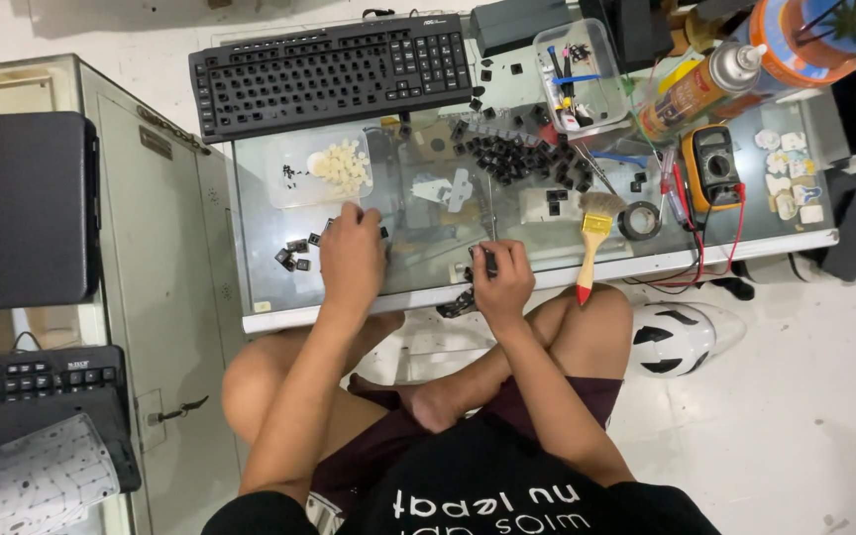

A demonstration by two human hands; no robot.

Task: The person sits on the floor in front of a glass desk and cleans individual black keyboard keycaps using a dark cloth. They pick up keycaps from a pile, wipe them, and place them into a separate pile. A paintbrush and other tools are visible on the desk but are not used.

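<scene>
Fingers of right hand (500, 280) pinch a black keycap (488, 261) at the near tabletop (349, 312) edge; left hand (352, 253) lies flat, fingers spread among loose keycaps (294, 254), steadying. I note the stripped keyboard (334, 71) far left, in reach.

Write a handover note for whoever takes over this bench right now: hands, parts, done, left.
Left hand: flat on the glass table, fingers by loose black keycaps; whether it holds one, cannot tell.
Right hand: closed grip on a small dark part at the table's front edge.
Keyboard sits at the back with many caps off; pile of keycaps mid-table; tray of white pieces near the left hand.
Done: many caps pulled. Left: caps remain on the keyboard; loose parts unsorted.
</scene>
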